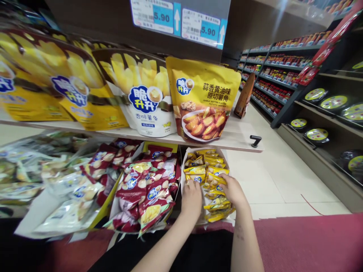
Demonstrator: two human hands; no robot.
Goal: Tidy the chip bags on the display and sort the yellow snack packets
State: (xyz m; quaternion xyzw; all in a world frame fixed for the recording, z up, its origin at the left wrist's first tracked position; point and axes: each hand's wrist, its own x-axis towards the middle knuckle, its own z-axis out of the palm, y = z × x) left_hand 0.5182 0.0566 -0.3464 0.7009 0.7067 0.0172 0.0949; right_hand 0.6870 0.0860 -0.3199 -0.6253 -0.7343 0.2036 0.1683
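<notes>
An open white box (183,166) on the low shelf holds rows of small yellow snack packets (214,160). My left hand (193,198) is over the left row, its fingers bent down onto a yellow packet and their tips partly hidden. On the box's right side, my right hand (235,192) has its fingers and thumb closed around the edge of another yellow packet (217,185). Immediately left stands a box of dark red snack packets (154,192), piled loosely.
Above, a shelf board (241,138) carries a yellow potato wedge pouch (205,98) and a white-and-yellow fries pouch (147,98). A black peg (255,141) sticks up near its end. White packets (68,200) fill a box at left. Stocked shelves (283,68) line the aisle at right.
</notes>
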